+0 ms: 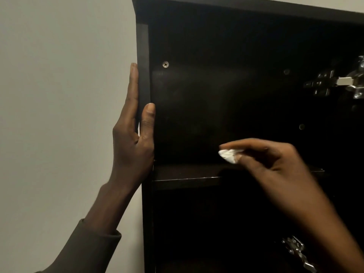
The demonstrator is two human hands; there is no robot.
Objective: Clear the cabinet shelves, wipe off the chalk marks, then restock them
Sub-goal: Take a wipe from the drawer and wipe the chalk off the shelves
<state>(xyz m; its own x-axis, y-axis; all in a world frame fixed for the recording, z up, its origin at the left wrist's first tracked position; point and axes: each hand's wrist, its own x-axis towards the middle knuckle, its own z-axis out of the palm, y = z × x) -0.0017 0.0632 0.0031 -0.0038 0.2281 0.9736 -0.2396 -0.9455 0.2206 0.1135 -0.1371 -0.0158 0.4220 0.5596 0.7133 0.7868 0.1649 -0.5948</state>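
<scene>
Head view of the dark cabinet [246, 46], its upper compartment bare of goods; I take this as the wiping step, with the shelves cleared and restocking not yet begun.

My left hand [134, 134] braces the cabinet's left side panel [143, 66]: the fingers lie straight and flat along the panel's outer face, the thumb [149, 119] wraps over its front edge onto the inner side, so the panel is lightly clasped between them.

My right hand [275, 160] reaches into the upper compartment, just above the shelf [187, 175], and pinches a small white wad of cloth or tissue [229, 155] between curled fingertips and thumb; the hand is motion-blurred, and I cannot tell whether the wad touches the back panel or the shelf.

A faint pale haze shows on the back panel right of the screw [165, 64], possibly chalk residue; I see no clear chalk line. Door hinges [334, 83] sit at the cabinet's right side, a second hinge [297, 253] in the compartment below the shelf.

In my judgement the next move calls for firm, overlapping strokes across the shelf top and the hazy patch, the bracing hold kept against the push, then a check of the dark lower compartment.
</scene>
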